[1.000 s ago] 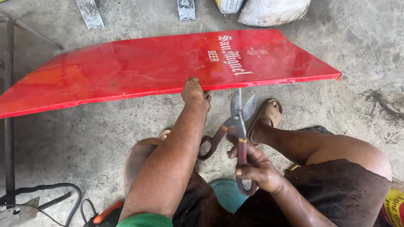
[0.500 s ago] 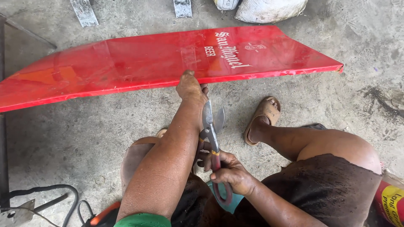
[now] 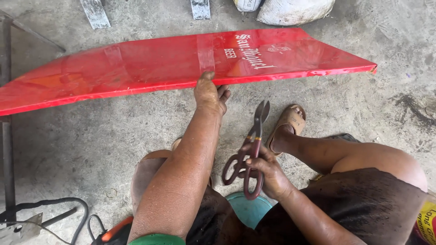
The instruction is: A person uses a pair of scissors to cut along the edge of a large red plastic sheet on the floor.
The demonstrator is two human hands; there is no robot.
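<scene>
Red sheet-metal panel (image 3: 150, 68) lies on the concrete floor (image 3: 91, 136); the left hand (image 3: 210, 94) grips its near edge, while the right hand (image 3: 265, 170) clasps tin snips (image 3: 251, 152), blades nearly closed.

Grey concrete floor (image 3: 81, 136) under red metal sheet (image 3: 136, 68), black cable (image 3: 68, 206), white sack (image 3: 295, 11).
</scene>
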